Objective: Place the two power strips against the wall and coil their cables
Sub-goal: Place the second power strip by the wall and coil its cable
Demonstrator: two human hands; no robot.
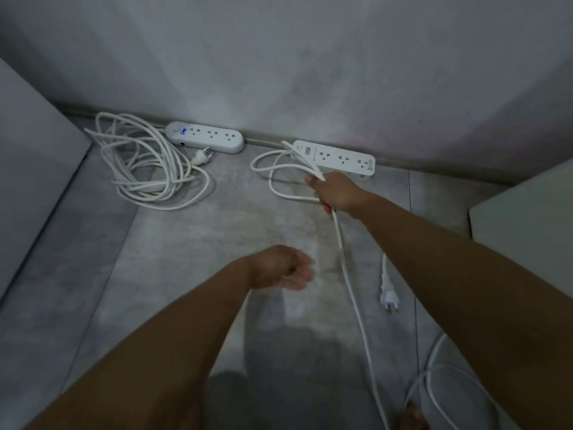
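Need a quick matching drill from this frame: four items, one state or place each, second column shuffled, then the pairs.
Items:
1. rounded power strip
2. rectangular power strip
3. right hand
4. left hand

States:
A. closed around loops of white cable
B. blurred above the floor, holding nothing
C. at the wall, blue display lit, coiled cable to its left
D. at the wall, cable partly looped, plug lying loose on the floor

Pairs: 1-C, 2-D, 3-A, 4-B

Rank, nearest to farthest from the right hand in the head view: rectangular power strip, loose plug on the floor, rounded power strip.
1. Rectangular power strip, just beyond the right hand, at the wall.
2. Loose plug, toward the camera on the floor.
3. Rounded power strip, far left along the wall.
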